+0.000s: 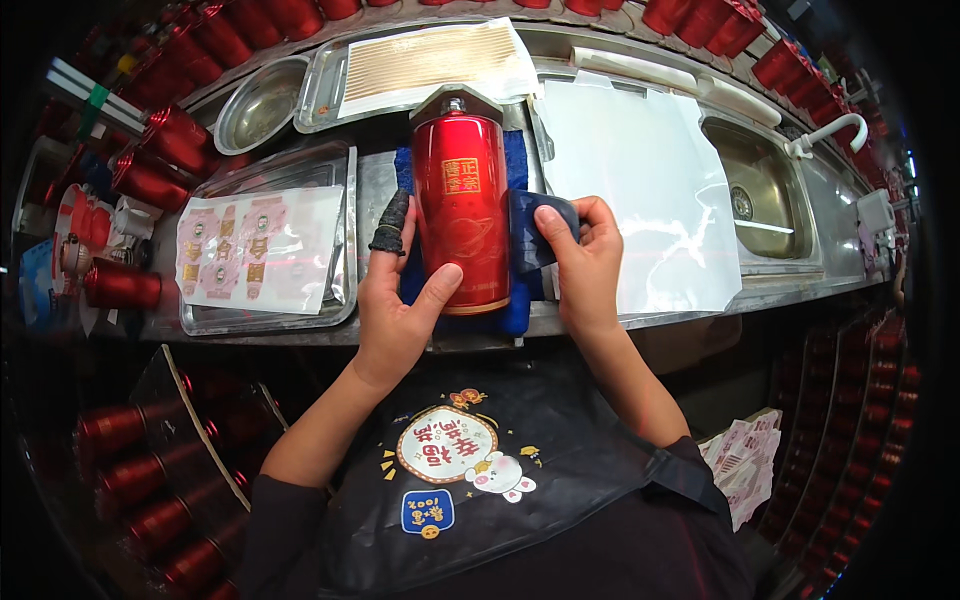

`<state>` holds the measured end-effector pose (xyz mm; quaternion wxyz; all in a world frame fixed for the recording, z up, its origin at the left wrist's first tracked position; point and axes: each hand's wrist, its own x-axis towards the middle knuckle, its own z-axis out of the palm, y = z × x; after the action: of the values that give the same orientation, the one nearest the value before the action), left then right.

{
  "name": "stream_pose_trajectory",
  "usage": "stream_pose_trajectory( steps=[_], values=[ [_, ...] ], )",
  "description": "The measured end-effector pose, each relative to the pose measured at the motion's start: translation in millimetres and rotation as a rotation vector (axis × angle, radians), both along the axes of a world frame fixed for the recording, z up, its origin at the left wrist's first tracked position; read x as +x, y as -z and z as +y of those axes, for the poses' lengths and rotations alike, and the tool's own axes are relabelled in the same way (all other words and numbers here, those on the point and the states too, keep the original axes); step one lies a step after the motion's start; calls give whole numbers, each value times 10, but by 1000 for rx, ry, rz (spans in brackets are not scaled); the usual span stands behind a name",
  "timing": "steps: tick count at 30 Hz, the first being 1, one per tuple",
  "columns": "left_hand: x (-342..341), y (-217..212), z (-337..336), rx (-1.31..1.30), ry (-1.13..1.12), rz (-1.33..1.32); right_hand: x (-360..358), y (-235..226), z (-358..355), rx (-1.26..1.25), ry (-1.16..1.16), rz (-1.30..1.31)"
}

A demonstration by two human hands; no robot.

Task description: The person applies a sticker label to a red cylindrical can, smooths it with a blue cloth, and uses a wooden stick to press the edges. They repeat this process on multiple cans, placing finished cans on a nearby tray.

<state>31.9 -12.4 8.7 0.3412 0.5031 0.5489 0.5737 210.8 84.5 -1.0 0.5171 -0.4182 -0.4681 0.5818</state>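
A glossy red bottle (pixel 462 225) with a gold square emblem lies on a blue cloth (pixel 516 160) in front of me, its neck pointing away. My left hand (pixel 395 305) grips its left side, the thumb over the lower front. A black wrapped cover (pixel 392 222) sits on one of that hand's fingers. Pinched between the thumb and fingers of my right hand (pixel 590 265) is a flat dark blue scraper (pixel 532 232). It is right beside the bottle's right edge; whether the two touch I cannot tell.
Left of the bottle, a metal tray (pixel 343 215) bears a pink-and-gold decal sheet (pixel 260 250). Behind stand a metal bowl (pixel 260 105) and a tray with a gold-striped sheet (pixel 435 65). A white sheet (pixel 640 200) and a sink (pixel 765 190) lie right. Red bottles (pixel 180 140) crowd around.
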Motion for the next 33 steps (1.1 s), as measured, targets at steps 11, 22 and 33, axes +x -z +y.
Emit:
stream_pose_trajectory(
  steps=[11, 22, 33],
  values=[
    [-30, 79, -2, -7, 6, 30, -345, -368, 751, 542, 15, -355],
    [-72, 177, -32, 72, -2, 660, -261, -467, 541, 751, 0, -496],
    [39, 11, 38, 242, -79, 694, 36, -521, 18, 715, -33, -545]
  ],
)
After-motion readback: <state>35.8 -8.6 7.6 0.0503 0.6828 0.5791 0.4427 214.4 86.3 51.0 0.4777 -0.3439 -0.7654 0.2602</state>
